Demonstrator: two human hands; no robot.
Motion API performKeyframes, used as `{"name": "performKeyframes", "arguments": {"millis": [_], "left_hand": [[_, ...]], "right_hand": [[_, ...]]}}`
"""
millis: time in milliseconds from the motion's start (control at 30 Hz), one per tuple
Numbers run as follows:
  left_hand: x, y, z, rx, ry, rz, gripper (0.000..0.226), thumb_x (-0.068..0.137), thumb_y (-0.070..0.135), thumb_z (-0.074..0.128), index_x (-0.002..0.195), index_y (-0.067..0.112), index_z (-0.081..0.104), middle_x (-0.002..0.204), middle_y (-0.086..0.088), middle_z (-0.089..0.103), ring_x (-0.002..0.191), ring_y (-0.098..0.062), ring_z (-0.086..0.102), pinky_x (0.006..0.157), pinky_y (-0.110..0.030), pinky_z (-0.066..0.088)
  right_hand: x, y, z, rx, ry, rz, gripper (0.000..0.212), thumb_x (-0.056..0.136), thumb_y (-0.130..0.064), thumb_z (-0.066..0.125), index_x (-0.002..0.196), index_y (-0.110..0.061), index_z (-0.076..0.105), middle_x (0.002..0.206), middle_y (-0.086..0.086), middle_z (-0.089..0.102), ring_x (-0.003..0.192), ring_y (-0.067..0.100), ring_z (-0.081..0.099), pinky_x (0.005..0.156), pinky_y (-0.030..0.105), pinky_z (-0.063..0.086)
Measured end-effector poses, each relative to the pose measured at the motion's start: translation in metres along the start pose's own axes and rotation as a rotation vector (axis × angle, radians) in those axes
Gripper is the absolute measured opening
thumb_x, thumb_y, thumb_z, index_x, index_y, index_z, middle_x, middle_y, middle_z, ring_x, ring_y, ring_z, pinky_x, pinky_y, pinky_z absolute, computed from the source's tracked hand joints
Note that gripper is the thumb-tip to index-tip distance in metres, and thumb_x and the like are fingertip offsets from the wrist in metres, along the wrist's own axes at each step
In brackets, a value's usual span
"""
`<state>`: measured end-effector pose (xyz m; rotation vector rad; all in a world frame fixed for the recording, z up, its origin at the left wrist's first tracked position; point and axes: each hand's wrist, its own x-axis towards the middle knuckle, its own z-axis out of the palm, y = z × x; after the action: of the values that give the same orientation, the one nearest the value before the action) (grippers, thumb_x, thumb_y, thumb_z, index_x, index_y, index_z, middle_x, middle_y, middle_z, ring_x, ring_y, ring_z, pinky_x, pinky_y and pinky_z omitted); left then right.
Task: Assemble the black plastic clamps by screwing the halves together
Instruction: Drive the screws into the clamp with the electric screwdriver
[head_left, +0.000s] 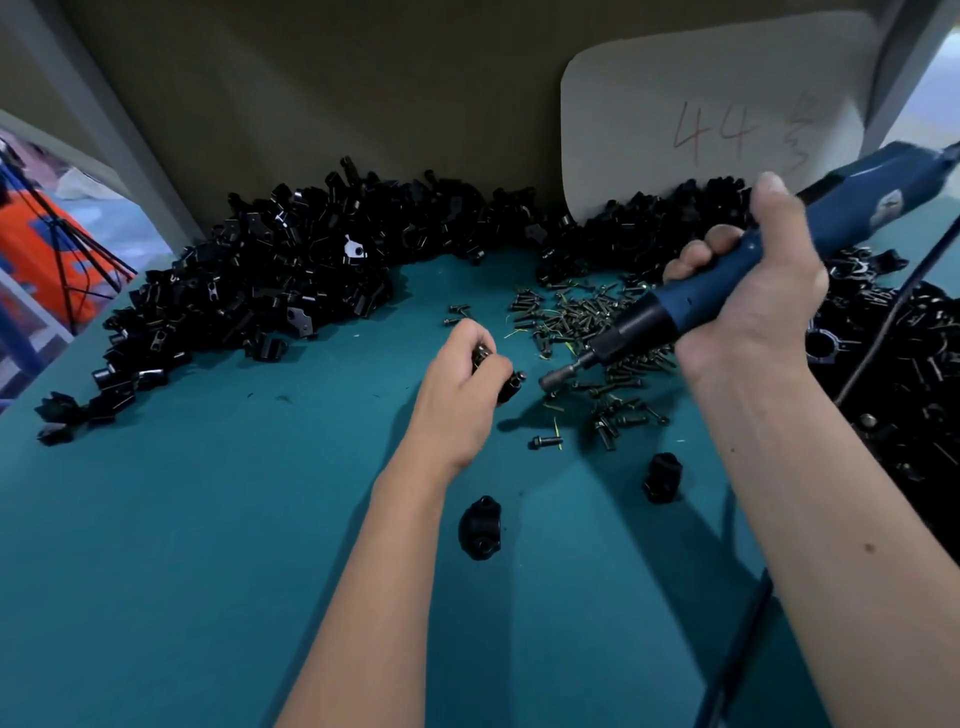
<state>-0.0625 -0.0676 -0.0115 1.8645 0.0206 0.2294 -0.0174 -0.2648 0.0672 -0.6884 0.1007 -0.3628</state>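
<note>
Far left: a big heap of loose black plastic clamp halves (249, 291) lies on the teal table top (182, 545), against the back wall.
Left hand (457, 395): fingers curled round a small black plastic clamp (511, 384), held just above the table.
Near edge: two assembled black clamps (480, 527) lie apart.
Centre right: a scatter of dark metal screws (582, 322).
Right hand (748, 291): wrapped round a blue electric screwdriver (727, 280), its tip just beside the held clamp.

I count two assembled clamps (480, 528) loose on my surface (208, 519), one electric screwdriver (727, 291), one card (711, 119), screws (587, 317) uncountable.
</note>
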Motion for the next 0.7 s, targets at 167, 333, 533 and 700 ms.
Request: {"name": "performKeyframes", "arguments": {"millis": [167, 333, 533, 700], "left_hand": [[0.002, -0.007, 0.003, 0.07, -0.019, 0.046, 0.014, 0.081, 0.039, 0.048, 0.085, 0.028, 0.043, 0.066, 0.009, 0.039, 0.065, -0.019, 0.035, 0.059, -0.046, 0.031], [0.001, -0.006, 0.006, 0.09, -0.043, 0.067, 0.012, 0.083, 0.039, 0.049, 0.084, 0.029, 0.042, 0.064, 0.009, 0.039, 0.06, -0.012, 0.033, 0.056, -0.043, 0.03], [0.001, -0.005, 0.008, 0.105, -0.048, 0.061, 0.013, 0.082, 0.039, 0.048, 0.082, 0.029, 0.04, 0.065, 0.01, 0.038, 0.061, -0.013, 0.032, 0.058, -0.044, 0.031], [0.0, -0.004, 0.009, 0.102, -0.05, 0.072, 0.013, 0.083, 0.039, 0.047, 0.083, 0.028, 0.04, 0.065, 0.01, 0.038, 0.061, -0.012, 0.032, 0.057, -0.043, 0.03]], "right_hand": [[-0.008, -0.005, 0.01, 0.0, -0.062, -0.143, 0.032, 0.09, -0.011, 0.066, 0.108, -0.01, 0.039, 0.062, 0.002, 0.047, 0.05, 0.019, 0.045, 0.052, 0.03, 0.041], [-0.016, -0.002, 0.016, -0.029, -0.077, -0.17, 0.029, 0.09, -0.008, 0.065, 0.104, -0.012, 0.04, 0.06, 0.003, 0.046, 0.048, 0.019, 0.044, 0.052, 0.031, 0.04], [-0.02, -0.003, 0.02, -0.047, -0.111, -0.21, 0.02, 0.085, 0.002, 0.056, 0.09, -0.01, 0.041, 0.057, 0.006, 0.039, 0.046, 0.021, 0.04, 0.05, 0.031, 0.036], [-0.02, -0.005, 0.021, -0.041, -0.131, -0.212, 0.019, 0.085, 0.002, 0.055, 0.084, -0.011, 0.041, 0.057, 0.006, 0.038, 0.045, 0.021, 0.039, 0.05, 0.03, 0.035]]}}
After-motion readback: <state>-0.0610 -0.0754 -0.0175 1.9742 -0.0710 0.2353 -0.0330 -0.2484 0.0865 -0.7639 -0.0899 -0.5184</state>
